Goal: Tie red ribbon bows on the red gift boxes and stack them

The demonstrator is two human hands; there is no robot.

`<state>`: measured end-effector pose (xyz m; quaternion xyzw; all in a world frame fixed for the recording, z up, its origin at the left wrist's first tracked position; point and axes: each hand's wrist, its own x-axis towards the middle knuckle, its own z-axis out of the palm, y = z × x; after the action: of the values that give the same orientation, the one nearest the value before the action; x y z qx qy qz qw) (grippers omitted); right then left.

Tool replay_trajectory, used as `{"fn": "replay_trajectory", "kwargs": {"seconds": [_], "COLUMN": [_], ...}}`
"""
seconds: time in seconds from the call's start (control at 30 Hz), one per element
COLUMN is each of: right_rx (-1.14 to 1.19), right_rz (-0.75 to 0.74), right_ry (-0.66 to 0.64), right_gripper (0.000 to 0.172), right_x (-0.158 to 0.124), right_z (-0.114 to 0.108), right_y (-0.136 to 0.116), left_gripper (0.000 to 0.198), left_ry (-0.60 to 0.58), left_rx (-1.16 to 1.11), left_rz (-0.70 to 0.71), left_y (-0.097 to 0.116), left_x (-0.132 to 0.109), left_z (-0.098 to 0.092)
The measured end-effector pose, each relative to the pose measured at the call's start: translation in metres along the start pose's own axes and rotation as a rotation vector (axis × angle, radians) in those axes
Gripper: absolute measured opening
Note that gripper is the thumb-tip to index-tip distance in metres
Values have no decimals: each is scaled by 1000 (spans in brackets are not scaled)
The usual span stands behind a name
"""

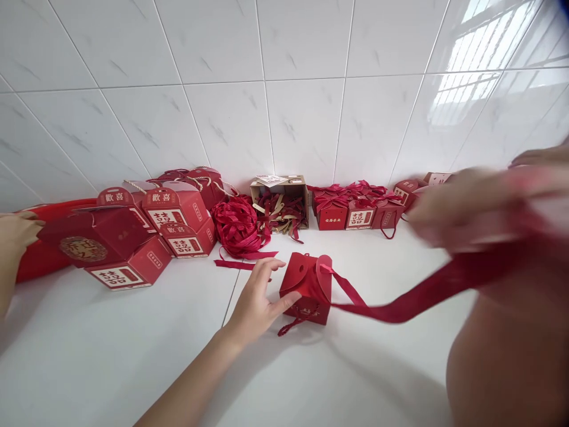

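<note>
A small red gift box (pixel 306 290) stands on the white table, its top flaps folded in and a dark red cord hanging at its front. My left hand (pixel 260 302) is beside the box, fingers apart, the thumb at its front left edge. From the box top a dark red ribbon (pixel 400 308) runs to the right, stretched towards my right hand (pixel 466 213). That hand is raised and smeared by motion, its fingers closed around the ribbon.
Red boxes (pixel 178 219) are grouped at the left, beside a heap of red ribbon (pixel 235 225). A cardboard box (pixel 304 207) of tags and more red boxes (pixel 360 216) line the tiled wall. Another person's hand (pixel 18 237) touches a box at far left.
</note>
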<state>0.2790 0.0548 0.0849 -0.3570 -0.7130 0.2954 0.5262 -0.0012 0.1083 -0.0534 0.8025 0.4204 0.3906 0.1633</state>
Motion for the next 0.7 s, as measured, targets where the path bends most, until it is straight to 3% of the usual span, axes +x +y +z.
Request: {"fn": "replay_trajectory", "kwargs": {"seconds": [0.07, 0.17, 0.37, 0.7], "right_rx": [-41, -228, -263, -182], "right_rz": [49, 264, 382, 336], "right_ry": [-166, -413, -476, -554], "right_gripper": [30, 28, 22, 29], "right_x": [8, 26, 43, 42], "right_z": [18, 47, 80, 95], "right_y": [-1, 14, 60, 74], "left_gripper": [34, 26, 18, 22], "left_ry": [57, 120, 224, 199], "left_rx": [-101, -187, -151, -181], "left_rz": [-72, -129, -87, -115], "left_y": [3, 5, 4, 16], "left_x": [-1, -2, -3, -8], "left_z": [3, 4, 2, 3]}}
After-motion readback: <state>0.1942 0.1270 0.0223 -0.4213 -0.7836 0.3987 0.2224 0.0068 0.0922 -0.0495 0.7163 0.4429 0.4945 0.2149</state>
